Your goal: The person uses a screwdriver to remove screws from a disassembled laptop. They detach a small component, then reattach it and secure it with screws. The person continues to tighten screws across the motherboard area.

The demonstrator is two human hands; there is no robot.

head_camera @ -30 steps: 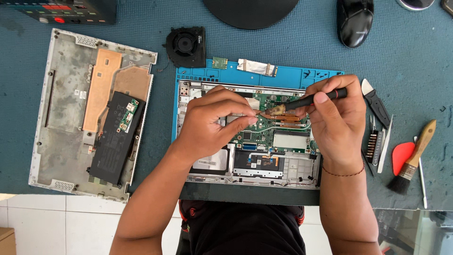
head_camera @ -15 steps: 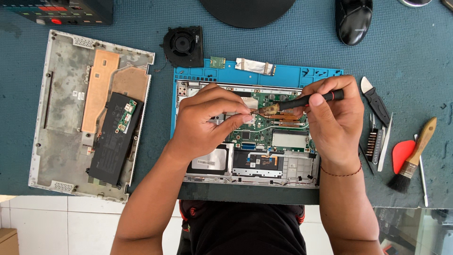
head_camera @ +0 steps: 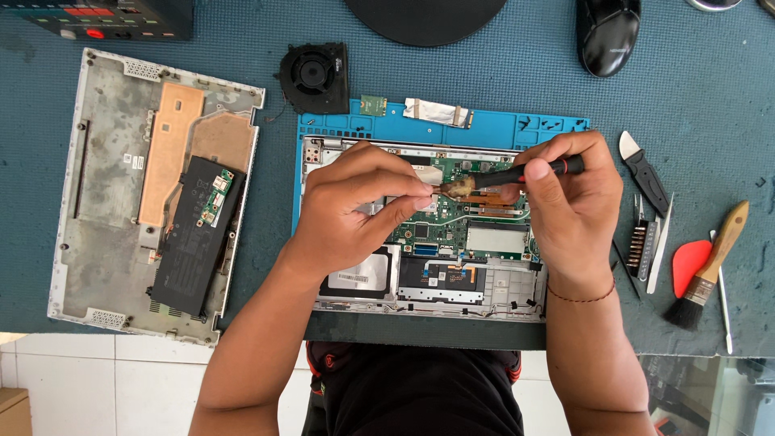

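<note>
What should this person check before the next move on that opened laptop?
1. Screwdriver firmly in the right hand: ok.
2. Tip on the spot beside the copper heat pipe: cannot tell, fingers hide it.
3. Left hand steadying the part at the tip: ok, fingertips pinch there.
4. Laptop base resting on the blue mat: ok.
5. Battery out of the base: ok, it lies on the removed cover.
6. Brush away from the hands: ok.
</note>
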